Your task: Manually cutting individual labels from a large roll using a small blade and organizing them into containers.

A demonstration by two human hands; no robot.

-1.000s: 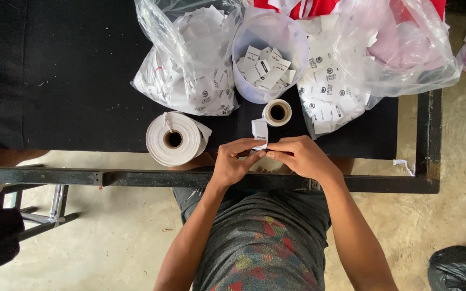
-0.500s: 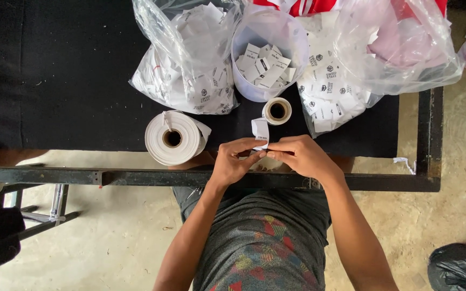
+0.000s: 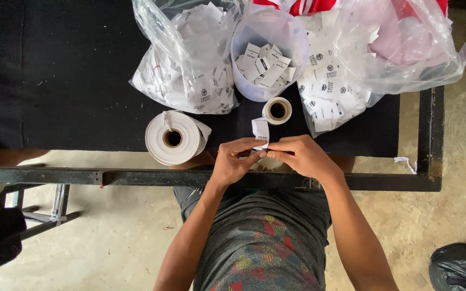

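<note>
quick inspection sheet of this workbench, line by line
surface: black table top on a dark metal frame.
job's things: white label strip, large label roll, small roll.
clutter: tub of cut labels; clear bags of labels.
grippers: left hand and right hand both pinch the strip at the table edge.
cables: nothing seen.
surroundings: bare concrete floor; black bag lower right.

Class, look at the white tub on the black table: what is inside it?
The white tub holds loose white labels piled near its rim; whatever lies beneath them is covered.
</note>
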